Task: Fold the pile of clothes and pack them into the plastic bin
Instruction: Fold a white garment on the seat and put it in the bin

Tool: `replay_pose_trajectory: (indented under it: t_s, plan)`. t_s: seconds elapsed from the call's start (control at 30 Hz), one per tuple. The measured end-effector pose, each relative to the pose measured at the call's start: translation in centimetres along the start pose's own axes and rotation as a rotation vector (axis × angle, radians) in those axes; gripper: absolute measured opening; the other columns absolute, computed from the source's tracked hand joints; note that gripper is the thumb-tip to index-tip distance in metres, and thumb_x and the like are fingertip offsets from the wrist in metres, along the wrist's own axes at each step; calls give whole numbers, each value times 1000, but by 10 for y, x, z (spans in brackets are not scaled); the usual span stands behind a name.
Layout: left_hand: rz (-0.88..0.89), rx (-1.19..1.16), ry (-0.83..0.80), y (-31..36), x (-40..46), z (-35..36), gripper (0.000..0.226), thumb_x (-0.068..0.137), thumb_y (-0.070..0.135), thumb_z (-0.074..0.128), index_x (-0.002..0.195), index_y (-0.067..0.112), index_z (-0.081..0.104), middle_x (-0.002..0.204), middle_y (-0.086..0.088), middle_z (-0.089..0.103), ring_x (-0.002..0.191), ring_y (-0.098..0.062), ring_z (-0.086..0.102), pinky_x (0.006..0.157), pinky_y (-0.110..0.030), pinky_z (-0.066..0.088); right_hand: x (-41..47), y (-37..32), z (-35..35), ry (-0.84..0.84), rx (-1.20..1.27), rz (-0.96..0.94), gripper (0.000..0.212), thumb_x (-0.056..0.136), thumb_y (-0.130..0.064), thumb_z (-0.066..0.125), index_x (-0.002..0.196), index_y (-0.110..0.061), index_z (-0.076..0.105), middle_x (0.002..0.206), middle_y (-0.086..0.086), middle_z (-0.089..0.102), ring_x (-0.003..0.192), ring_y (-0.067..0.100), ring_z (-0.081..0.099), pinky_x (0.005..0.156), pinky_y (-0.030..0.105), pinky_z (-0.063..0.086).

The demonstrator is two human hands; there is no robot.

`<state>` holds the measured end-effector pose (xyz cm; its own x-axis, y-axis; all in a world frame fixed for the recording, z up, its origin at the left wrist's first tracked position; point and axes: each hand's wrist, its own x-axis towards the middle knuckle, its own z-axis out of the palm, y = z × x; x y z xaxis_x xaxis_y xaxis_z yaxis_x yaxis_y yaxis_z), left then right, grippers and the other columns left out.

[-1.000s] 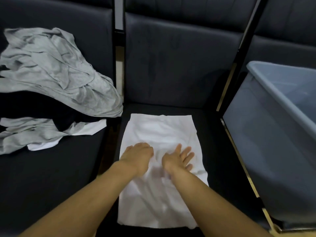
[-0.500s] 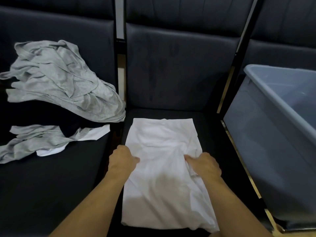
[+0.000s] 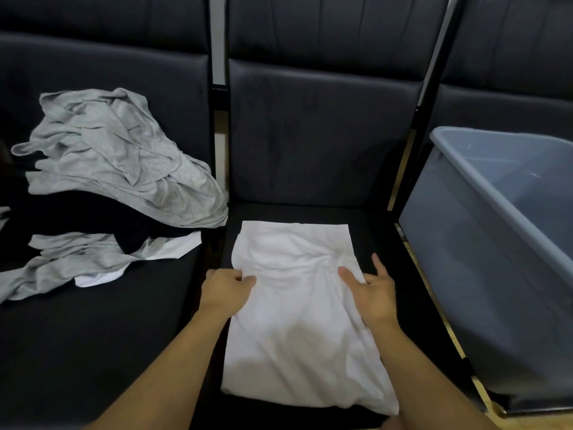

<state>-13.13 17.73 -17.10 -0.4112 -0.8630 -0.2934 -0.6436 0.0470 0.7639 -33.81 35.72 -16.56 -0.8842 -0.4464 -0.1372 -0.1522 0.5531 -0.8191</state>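
We saw a row of dark upholstered seats [image 3: 93,336] carrying everything. On the left seat lay a rumpled pile of grey clothes [image 3: 117,156], with black and white pieces mixed in. On the middle seat [image 3: 310,209] a partly folded white garment [image 3: 297,321] lay lengthwise. On the right seat stood a blue-grey plastic bin [image 3: 483,274].
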Motion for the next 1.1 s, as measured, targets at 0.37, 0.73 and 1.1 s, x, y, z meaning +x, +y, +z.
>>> replay_pose_trajectory:
  t_s: [0.37, 0.73, 1.1]
  plan:
    - [345, -661, 37, 35, -44, -38, 18, 100, 27, 59, 99, 13, 70, 101, -15, 69, 94, -23, 66, 92, -51, 52, -29, -38, -32, -3, 539, -115, 35, 84, -50, 70, 109, -25, 74, 104, -3, 76, 102, 19, 71, 89, 41, 58]
    - [244, -330, 9, 36, -40, -31, 53, 106, 36, 43, 156, 35, 26, 90, 30, 49, 73, 23, 53, 68, -7, 37, -27, -40, -34, -215, 426, -110, 38, 91, -30, 75, 127, -29, 63, 114, -12, 72, 102, 7, 70, 85, 28, 57]
    - [-21, 223, 29, -5, -14, -16, 44, 102, 33, 49, 141, 16, 40, 128, -15, 55, 110, -33, 58, 86, -40, 46, 0, 11, 1, -81, -153, 125, 63, 90, -29, 74, 145, -23, 43, 137, 8, 55, 119, 26, 57, 96, 37, 49]
